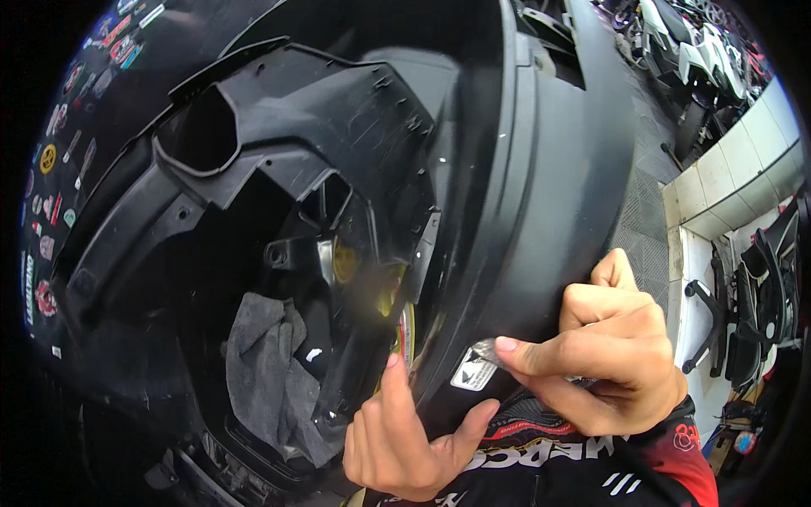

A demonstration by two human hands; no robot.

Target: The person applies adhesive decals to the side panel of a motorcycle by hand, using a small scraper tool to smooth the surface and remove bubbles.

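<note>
A large black plastic motorcycle fairing panel (557, 209) lies before me, curved at its right edge. On its lower part is a small white sticker (474, 371) with a wing emblem and writing. My right hand (602, 355) pinches a small silvery piece (486, 350) at the sticker's upper right corner, between thumb and index finger; whether it is the sticker's lifted corner I cannot tell. My left hand (418, 437) is to the left of the sticker, its index finger and thumb spread apart, the other fingers curled, with nothing seen in it. The index fingertip is near the panel's inner edge.
A grey cloth (266, 374) lies crumpled in the opening left of my hands. A black molded plastic piece (317, 108) with a round opening rests above it. At the far left is a dark surface with many stickers (47, 158). Motorcycles (690, 57) and a tiled ledge (728, 146) stand at the right.
</note>
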